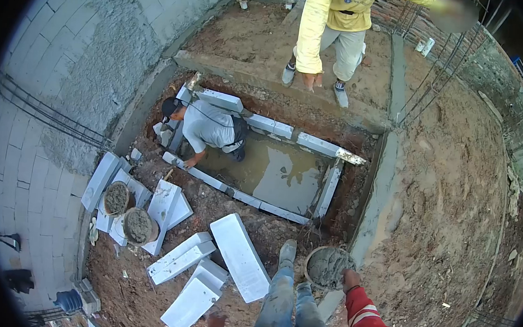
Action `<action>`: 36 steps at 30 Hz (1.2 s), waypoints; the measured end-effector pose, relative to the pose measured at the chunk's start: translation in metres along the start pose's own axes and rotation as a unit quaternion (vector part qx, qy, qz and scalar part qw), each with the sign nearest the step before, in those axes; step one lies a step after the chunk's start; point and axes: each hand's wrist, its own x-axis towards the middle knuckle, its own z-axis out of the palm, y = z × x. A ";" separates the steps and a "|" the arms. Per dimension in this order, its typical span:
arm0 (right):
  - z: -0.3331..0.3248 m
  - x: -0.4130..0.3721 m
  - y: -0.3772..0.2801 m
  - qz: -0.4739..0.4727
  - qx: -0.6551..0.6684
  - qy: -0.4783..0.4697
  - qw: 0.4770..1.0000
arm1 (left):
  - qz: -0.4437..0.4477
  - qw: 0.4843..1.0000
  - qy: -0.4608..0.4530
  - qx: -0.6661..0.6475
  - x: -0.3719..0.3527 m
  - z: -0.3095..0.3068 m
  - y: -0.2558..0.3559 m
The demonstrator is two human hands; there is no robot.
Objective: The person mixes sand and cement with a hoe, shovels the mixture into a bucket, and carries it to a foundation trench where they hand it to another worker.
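Observation:
My right hand (350, 280) is closed on the rim of a bucket (307, 269) filled with grey wet mortar, held beside my right leg. My left hand (216, 321) hangs low on the other side, holding nothing, its fingers loosely apart. Nearest to it lies a white lightweight block (192, 305) on the soil. Another long white block (239, 257) rests at an angle in front of my left leg.
A person in grey (209, 125) bends inside a pit walled with white blocks (264, 204), its floor wet. Another person in yellow (340, 16) stands beyond it. Two mortar buckets (140, 228) sit among blocks at left. Rebar (444, 67) rises at right.

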 end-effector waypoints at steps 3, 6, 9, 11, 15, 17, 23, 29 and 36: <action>0.011 0.015 -0.055 0.003 0.001 -0.015 1.000 | -0.266 0.925 -0.057 -0.265 -0.005 0.026 -0.089; 0.021 0.000 -0.119 -0.003 -0.083 -0.058 0.995 | -0.110 0.993 -0.032 -0.007 -0.040 0.029 -0.094; 0.030 -0.017 -0.180 -0.054 -0.050 -0.105 0.992 | -0.037 0.994 -0.097 -0.030 -0.029 0.061 -0.156; 0.030 -0.018 -0.217 -0.083 -0.049 -0.113 0.989 | -0.069 0.995 -0.067 -0.017 -0.021 0.063 -0.147; 0.032 -0.051 -0.312 -0.161 -0.052 -0.185 0.968 | -0.075 0.997 0.031 -0.013 -0.022 0.065 -0.108; 0.034 -0.068 -0.361 -0.214 -0.086 -0.194 0.954 | -0.148 0.985 0.048 -0.072 -0.033 0.056 -0.101; 0.069 -0.158 -0.497 -0.266 -0.149 -0.143 0.941 | -0.129 0.987 0.044 -0.080 -0.046 0.091 -0.165; 0.106 -0.146 -0.594 -0.336 -0.153 -0.079 0.926 | -0.166 0.974 0.003 -0.152 -0.059 0.119 -0.188; 0.159 -0.082 -0.675 -0.338 -0.110 -0.092 0.930 | -0.187 0.970 0.025 -0.155 -0.061 0.099 -0.120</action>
